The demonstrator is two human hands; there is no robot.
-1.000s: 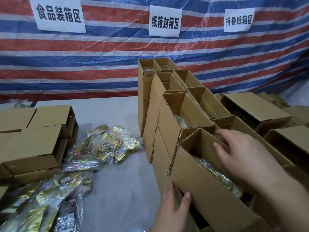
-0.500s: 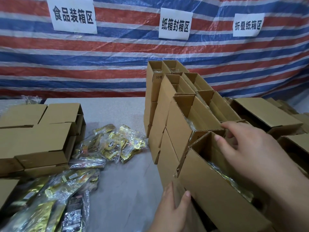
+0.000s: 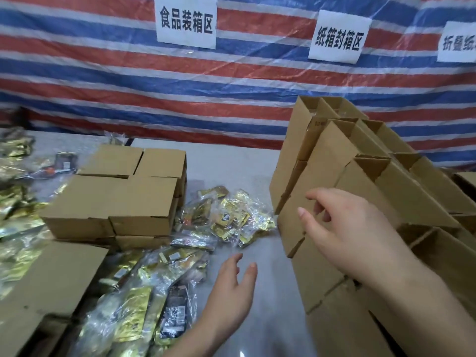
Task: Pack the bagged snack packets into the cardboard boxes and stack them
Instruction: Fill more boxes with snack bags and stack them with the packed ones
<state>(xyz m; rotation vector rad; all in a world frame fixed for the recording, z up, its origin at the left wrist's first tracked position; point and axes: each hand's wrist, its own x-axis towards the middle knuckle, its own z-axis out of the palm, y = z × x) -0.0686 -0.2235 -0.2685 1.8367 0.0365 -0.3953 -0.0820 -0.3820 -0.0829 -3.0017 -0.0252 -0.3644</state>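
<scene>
A single head-worn wide-angle camera is looking forward and down from the person's own eye level, facing a striped tarp wall (image 3: 128,81) across the surface (image 3: 226,161). It is sitting close: both hands are filling the lower frame, the left hand (image 3: 231,287) near centre, the right hand (image 3: 342,228) reaching in from the right edge. Straight lines are bowing slightly toward the frame's edges.

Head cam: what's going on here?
A person is packing bagged snacks into boxes. Both hands are empty right now: the left hand hovers open over the table near the bags, the right hand is in the air beside the stack of open boxes. Closed boxes sit stacked at left.
</scene>
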